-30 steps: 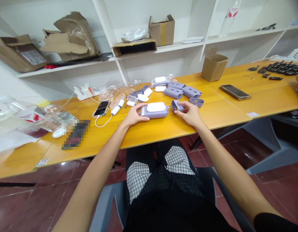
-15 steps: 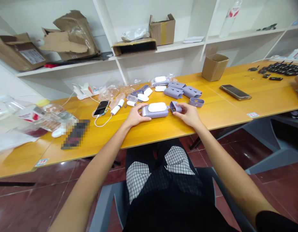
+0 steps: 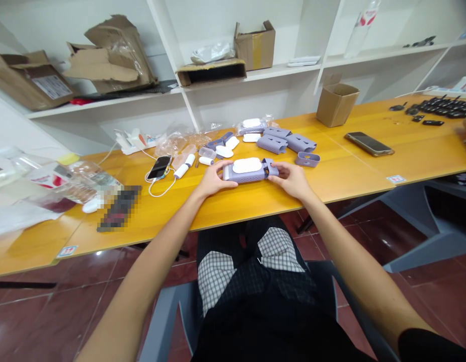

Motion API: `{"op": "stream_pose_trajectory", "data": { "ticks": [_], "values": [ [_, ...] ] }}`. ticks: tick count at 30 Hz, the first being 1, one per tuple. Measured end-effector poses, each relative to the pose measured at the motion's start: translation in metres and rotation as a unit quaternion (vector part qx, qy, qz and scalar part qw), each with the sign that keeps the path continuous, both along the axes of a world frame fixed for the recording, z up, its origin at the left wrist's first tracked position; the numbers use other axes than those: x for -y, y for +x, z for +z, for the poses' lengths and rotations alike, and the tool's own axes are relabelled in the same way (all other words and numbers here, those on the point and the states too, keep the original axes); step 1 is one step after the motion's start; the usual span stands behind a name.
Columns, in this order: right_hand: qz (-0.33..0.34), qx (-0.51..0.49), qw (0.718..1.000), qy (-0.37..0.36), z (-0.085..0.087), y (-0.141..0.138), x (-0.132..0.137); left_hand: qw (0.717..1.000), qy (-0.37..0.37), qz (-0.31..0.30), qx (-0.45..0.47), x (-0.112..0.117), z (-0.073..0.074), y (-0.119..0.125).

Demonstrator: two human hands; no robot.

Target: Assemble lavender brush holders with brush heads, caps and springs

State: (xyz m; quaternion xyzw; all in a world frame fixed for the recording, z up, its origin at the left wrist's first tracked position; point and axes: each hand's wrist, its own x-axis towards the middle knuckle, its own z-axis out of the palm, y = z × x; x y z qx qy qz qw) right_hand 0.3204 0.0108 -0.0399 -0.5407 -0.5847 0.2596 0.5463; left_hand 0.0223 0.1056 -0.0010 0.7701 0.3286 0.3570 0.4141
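A purple case with a white oval top (image 3: 246, 170) lies on the orange table (image 3: 331, 181) in front of me. My left hand (image 3: 211, 180) is closed on its left end. My right hand (image 3: 291, 177) presses a small purple end cap (image 3: 271, 169) against the case's right end, fingers curled round it. Behind lie more purple sleeves (image 3: 286, 143), a loose purple cap (image 3: 307, 159) and small white parts (image 3: 223, 150).
A phone on a white cable (image 3: 159, 168) lies left of my hands; another phone (image 3: 369, 143) and a small cardboard box (image 3: 336, 104) are to the right. Black parts (image 3: 442, 108) sit far right. Bags and bottles (image 3: 48, 183) crowd the left. White shelves hold cardboard boxes (image 3: 112, 53).
My right hand has brought the purple end cap leftward onto the case's right end. The left hand keeps its hold on the other end.
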Motion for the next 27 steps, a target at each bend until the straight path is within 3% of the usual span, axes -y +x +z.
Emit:
{"op": "stream_pose_trajectory", "data": {
  "ticks": [7,14,22,27],
  "values": [
    [-0.004,0.012,1.000,0.012,0.0024,-0.0017,0.0023,1.000,0.017,-0.002,-0.023,-0.0027,-0.0056,-0.0016],
    [-0.031,0.067,0.997,0.003,0.0022,0.0007,0.0003,0.987,0.120,0.001,-0.104,-0.0031,-0.0039,-0.0019],
    [-0.048,0.102,0.994,0.003,0.0056,-0.0031,0.0031,0.982,0.131,-0.011,-0.138,-0.0014,-0.0015,-0.0011],
    [-0.001,0.183,0.981,0.057,0.0070,-0.0041,0.0061,0.981,0.127,-0.011,-0.146,-0.0017,-0.0006,-0.0019]
  ]
}}
